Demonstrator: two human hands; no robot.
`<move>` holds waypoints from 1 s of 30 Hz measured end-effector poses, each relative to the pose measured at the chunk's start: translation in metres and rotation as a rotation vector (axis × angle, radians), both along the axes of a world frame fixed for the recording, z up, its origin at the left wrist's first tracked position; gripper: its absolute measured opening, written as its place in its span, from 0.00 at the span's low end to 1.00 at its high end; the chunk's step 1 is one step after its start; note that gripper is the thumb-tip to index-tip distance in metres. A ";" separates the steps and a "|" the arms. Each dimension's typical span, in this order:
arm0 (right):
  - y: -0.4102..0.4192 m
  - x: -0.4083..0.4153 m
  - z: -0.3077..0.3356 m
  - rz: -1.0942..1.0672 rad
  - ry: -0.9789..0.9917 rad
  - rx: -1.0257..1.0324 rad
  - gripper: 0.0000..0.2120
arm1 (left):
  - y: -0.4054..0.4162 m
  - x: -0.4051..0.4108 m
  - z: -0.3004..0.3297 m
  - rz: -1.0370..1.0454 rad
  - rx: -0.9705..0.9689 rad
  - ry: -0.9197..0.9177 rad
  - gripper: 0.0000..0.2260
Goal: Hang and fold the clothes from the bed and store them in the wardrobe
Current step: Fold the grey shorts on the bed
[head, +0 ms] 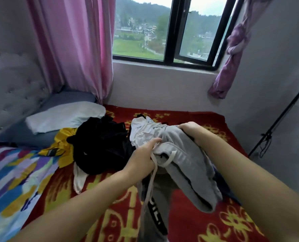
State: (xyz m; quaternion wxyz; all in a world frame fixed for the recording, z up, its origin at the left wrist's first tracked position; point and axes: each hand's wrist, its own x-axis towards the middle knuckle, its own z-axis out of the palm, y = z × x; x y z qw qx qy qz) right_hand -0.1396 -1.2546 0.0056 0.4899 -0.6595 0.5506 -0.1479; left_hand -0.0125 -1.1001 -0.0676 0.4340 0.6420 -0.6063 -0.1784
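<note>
Left hand (145, 154) pinching the waistband of the grey sweatpants (181, 154) beside the cord; right hand (191, 131) clamped over the far side of the same waistband, garment held up above the red blanket (206, 215), legs hanging down. Best to spread both grips apart along the band, shake the legs straight, tuck the loose drawstring (152, 179) in, then lay flat before folding. Counted left to right: one patchwork quilt (11, 173), two pillows, white (65, 117) on grey, one yellow garment (63, 145), one black heap (99, 144), piece count hidden, one pale garment (141, 130), one pair of sweatpants
</note>
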 end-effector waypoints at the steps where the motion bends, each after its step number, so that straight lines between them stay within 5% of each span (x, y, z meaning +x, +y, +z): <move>1: 0.005 -0.002 -0.002 0.044 0.090 -0.078 0.16 | -0.006 0.008 0.008 -0.007 0.006 0.038 0.23; 4: 0.022 -0.012 -0.004 0.266 0.214 -0.178 0.33 | -0.027 0.025 0.027 0.068 0.049 0.199 0.11; 8: 0.061 -0.014 -0.008 0.521 0.177 0.046 0.52 | -0.054 0.037 0.039 0.099 0.427 0.185 0.06; 10: 0.080 -0.010 -0.026 0.544 0.163 -0.033 0.48 | -0.054 0.038 0.044 -0.013 0.615 0.109 0.06; 14: 0.090 -0.005 -0.056 0.359 0.046 -0.055 0.32 | -0.041 0.033 0.045 -0.199 0.717 0.339 0.10; 18: 0.071 -0.014 -0.044 0.293 0.094 -0.163 0.14 | -0.038 0.032 0.064 -0.348 0.758 -0.068 0.18; 20: 0.065 -0.025 -0.027 0.425 0.073 -0.102 0.13 | -0.039 0.034 0.078 -0.430 0.781 -0.247 0.19; 25: 0.054 -0.038 -0.001 0.602 0.150 -0.238 0.09 | -0.043 0.036 0.094 -0.462 0.778 -0.277 0.14; 30: 0.038 -0.047 -0.015 0.309 0.063 0.208 0.32 | -0.051 0.038 0.090 -0.468 0.816 -0.242 0.07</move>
